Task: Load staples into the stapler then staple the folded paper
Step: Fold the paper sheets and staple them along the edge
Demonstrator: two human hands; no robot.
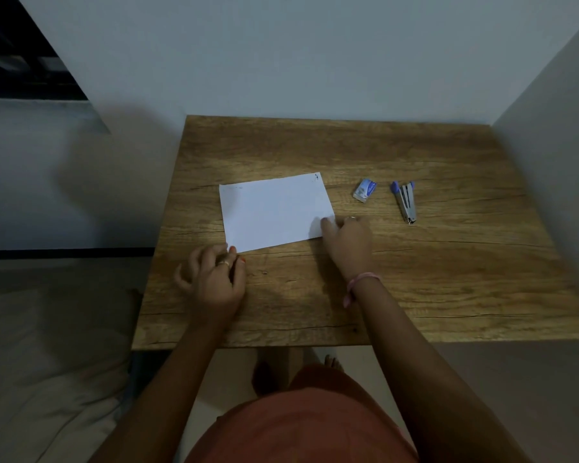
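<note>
A white folded paper (274, 212) lies flat in the middle of the wooden table (448, 279). My left hand (214, 279) touches the paper's near left corner with its fingertips. At the near right corner my right hand (348, 242) pinches the paper's edge. To the right of the paper lies a small blue and white staple box (364, 190). Further right lies a small stapler (405, 201) with blue ends, untouched.
A pale wall stands behind the table and another runs along its right side. A bed with light bedding (47, 362) lies to the left, below the table's edge. The near and right parts of the table are bare wood.
</note>
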